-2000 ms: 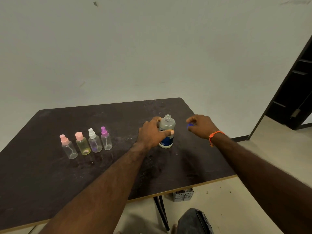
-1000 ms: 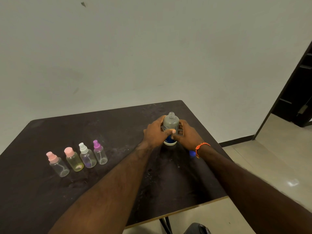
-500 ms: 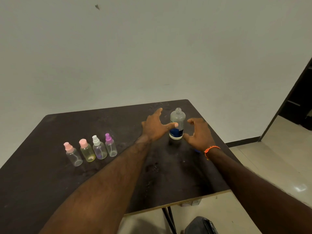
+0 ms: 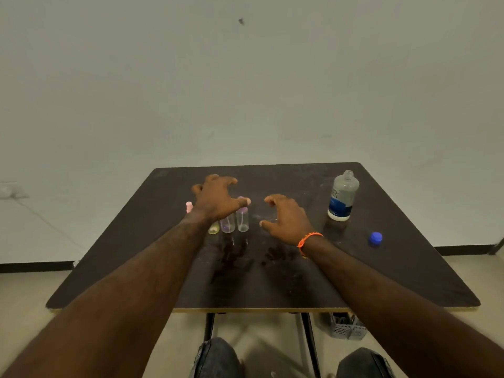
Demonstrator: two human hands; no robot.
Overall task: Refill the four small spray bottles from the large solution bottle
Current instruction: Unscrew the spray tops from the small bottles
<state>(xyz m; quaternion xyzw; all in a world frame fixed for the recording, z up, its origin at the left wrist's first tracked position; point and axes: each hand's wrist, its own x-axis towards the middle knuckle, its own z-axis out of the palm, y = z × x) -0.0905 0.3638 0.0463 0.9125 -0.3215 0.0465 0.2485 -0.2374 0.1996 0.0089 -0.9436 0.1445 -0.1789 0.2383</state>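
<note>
Hands hover over the dark table [image 4: 409,268] near mid-frame, both empty. The left hand [image 4: 218,199] is spread, fingers loosely bent, over the row of small spray bottles [image 4: 230,223] and hides most of them; whether it touches one I cannot tell. The right hand [image 4: 286,218], with an orange wristband [image 4: 306,240], hangs just right of the row, thumb and fingers apart in a wide curve. The large solution bottle [image 4: 342,196] stands upright and uncapped at the right of the frame, the blue cap [image 4: 375,238] lying lower right of it. Half a second ago both hands flanked that bottle; now they are well apart from it.
</note>
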